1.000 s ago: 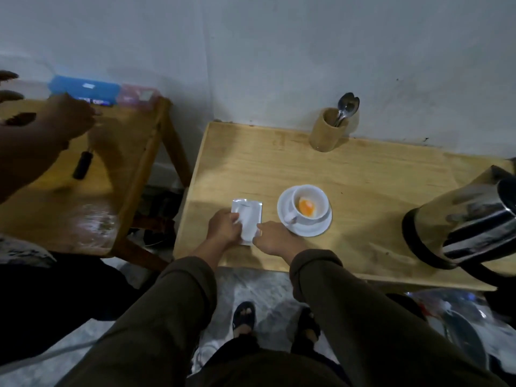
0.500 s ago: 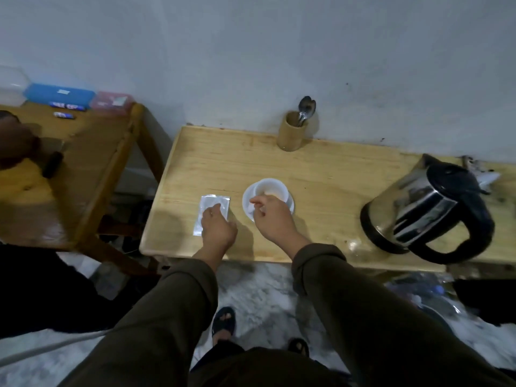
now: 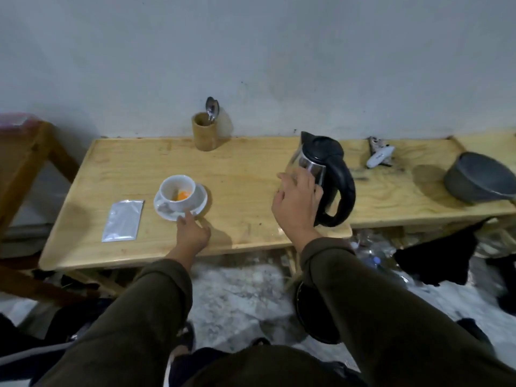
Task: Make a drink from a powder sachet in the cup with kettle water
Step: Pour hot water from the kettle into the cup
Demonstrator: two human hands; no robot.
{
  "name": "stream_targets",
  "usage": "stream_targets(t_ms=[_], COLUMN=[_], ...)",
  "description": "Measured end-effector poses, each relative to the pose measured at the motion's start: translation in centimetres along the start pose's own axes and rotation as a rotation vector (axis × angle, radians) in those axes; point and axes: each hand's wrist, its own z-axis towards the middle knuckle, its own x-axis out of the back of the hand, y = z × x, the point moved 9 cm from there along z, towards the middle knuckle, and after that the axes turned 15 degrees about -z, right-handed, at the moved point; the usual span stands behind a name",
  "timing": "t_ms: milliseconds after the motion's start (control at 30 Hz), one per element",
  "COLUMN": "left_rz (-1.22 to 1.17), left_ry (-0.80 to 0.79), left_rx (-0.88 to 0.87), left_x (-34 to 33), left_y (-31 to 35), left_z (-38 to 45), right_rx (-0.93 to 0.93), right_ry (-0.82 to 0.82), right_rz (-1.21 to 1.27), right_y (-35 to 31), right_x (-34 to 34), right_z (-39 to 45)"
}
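Cup [image 3: 178, 191]: white, on a white saucer [image 3: 167, 212], centre-left of frame; orange powder inside.
Sachet [image 3: 122, 220]: silver, flat, just left of the saucer.
Kettle [image 3: 325, 177]: steel with black handle, centre-right.
Left hand [image 3: 192, 234]: fingertip touching saucer rim, holding nothing.
Right hand [image 3: 297, 203]: fingers spread, in front of the kettle; contact unclear.
Surface: pale wooden table [image 3: 243, 174] against a grey wall [image 3: 251, 51]; spoon holder [image 3: 205, 131] at the back.

Left hand [image 3: 192, 234] low at centre frame, index finger extended forward, other fingers curled, right hand [image 3: 297, 203] raised right of centre, fingers spread open, both forearms in dark olive sleeves
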Motion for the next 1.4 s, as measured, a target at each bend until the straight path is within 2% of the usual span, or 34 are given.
stream_targets(t_ms=[100,267,367,500,567,700,833,1133,1267,1400], left_rz=[0.158,0.367,0.338,0.290,0.268,0.217,0.089,-0.503,-0.635,-0.687], left_ry=[-0.004,-0.055,-0.034,-0.026,-0.017,-0.009,0.063,0.309,0.276,0.206], left_rx=[0.091,0.045,0.068,0.078,0.091,0.089,0.085,0.318,0.440,0.474], left_x=[-0.4,-0.9,-0.6,-0.4,-0.2,0.1,1.0,4.0,5.2,6.1], left_y=[-0.5,-0.8,-0.8,-0.6,-0.6,-0.8,-1.0,-3.3,-4.9,-6.0], left_z=[0.8,1.4,1.3,1.1,0.9,0.7,0.7,1.3,2.2,2.8], right_rx=[-0.074,-0.149,-0.322,-0.680,-0.730,-0.750,-0.606,-0.228,-0.044,0.041], right_ry=[0.018,0.049,0.023,-0.202,-0.273,-0.238,-0.184,-0.212,-0.267,-0.321], right_rz=[-0.051,0.027,0.240,0.627,0.703,0.759,0.643,0.434,0.331,0.249], right_y=[3.9,7.8,9.9,13.6,14.1,13.6,12.4,4.9,0.1,-3.9], right_x=[1.0,1.3,0.8,-1.8,-2.5,-2.8,-1.4,1.3,0.9,0.7], right_z=[-0.1,-0.3,-0.2,0.1,0.6,1.0,2.3,5.1,5.1,5.1])
